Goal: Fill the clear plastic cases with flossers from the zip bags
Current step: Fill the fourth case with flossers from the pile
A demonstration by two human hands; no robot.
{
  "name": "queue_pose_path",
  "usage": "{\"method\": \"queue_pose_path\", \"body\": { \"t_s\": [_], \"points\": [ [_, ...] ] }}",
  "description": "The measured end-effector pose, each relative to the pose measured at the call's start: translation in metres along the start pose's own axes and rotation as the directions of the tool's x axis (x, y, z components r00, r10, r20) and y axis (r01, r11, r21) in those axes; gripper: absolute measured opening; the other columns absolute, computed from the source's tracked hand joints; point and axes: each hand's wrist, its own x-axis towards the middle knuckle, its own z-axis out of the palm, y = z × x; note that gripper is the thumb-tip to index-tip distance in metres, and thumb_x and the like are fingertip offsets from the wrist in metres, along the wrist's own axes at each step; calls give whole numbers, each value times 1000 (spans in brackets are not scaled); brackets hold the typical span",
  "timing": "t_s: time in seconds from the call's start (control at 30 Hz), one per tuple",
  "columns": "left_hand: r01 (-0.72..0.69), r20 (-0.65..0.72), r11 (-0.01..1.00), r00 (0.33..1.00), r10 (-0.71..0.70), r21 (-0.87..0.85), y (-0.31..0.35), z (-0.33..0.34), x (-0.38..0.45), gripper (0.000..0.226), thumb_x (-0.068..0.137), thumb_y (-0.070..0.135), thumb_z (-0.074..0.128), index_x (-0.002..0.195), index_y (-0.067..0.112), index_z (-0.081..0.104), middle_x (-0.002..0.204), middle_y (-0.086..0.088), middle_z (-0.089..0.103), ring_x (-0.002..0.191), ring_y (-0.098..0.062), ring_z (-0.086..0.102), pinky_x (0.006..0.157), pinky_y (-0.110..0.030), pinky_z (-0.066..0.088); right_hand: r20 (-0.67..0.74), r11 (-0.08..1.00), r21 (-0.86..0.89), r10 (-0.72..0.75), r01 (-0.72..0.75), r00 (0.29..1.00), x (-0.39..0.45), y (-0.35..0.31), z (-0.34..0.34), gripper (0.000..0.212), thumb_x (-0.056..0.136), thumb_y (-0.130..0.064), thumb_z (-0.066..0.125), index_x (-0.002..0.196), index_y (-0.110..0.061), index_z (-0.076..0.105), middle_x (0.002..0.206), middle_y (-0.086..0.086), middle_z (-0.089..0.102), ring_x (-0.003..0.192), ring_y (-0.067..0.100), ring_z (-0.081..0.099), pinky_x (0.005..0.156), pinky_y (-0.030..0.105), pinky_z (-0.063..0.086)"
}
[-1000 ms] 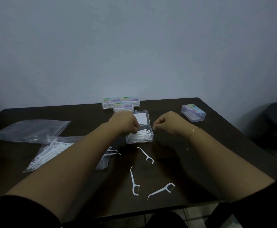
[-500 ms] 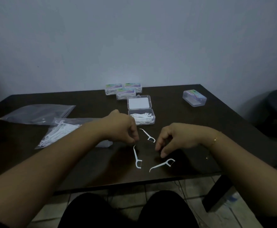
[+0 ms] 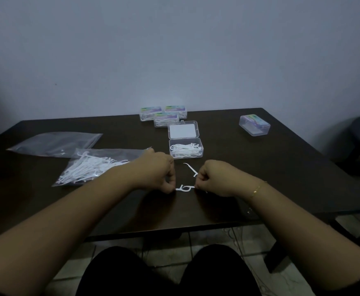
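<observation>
We pinch loose flossers [image 3: 184, 188] off the table [image 3: 281, 167] with both our left hand [image 3: 159, 173] and right hand [image 3: 214, 178], probably to drop them into the open case [image 3: 186, 150] just beyond, near the bag [image 3: 95, 165].

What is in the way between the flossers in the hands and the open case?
Only one loose flosser lies on the table between the pinched flossers and the open case; lifting passes over it.

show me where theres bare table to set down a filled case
Bare patch on the table: between the open case and the lone closed case. Crowded: far-middle stack of closed cases, zip bags on the left, hands mid-front.
</observation>
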Motion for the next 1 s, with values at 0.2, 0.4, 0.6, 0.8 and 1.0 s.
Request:
{"method": "queue_pose_path", "body": {
  "t_s": [0.2,0.4,0.6,0.8,1.0],
  "points": [
    [50,-61,996,997,-45,78,-6,-1,4,9,84,41,61,84,33,65,91,13,43,93,-7,46,82,-29,25,-146,989,-8,145,-147,979,16,-4,7,35,86,-41,63,112,-17,65,117,6,52,111,24,51,91,35,46],
    [77,-66,990,995,-70,121,-6,-1,9,12,81,40,63,74,32,58,91,13,46,95,-9,51,81,-28,24,-63,964,80,259,-254,964,38,-2,-1,20,83,-25,66,96,-11,72,101,8,70,92,26,65,86,38,54],
    [91,-89,993,992,-85,68,-11,-3,16,11,78,40,65,76,28,66,96,12,58,92,-8,54,82,-30,26,118,969,-5,246,-247,962,37,0,-24,43,77,-33,75,109,-4,69,106,11,67,97,27,63,90,37,52],
    [147,-287,989,948,-140,4,-17,-33,34,11,76,38,67,75,27,68,87,12,57,85,-8,54,80,-31,29,241,973,-101,225,-206,944,37,0,-33,44,75,-40,74,104,-8,72,104,8,69,96,26,65,92,40,51],
    [214,-445,972,882,-152,92,-19,-45,65,18,80,35,61,88,25,74,99,6,62,93,-14,55,91,-35,33,305,973,-145,218,-181,927,40,-4,-34,45,82,-39,67,112,-6,67,112,9,65,103,25,61,94,38,49]
  ]
}}
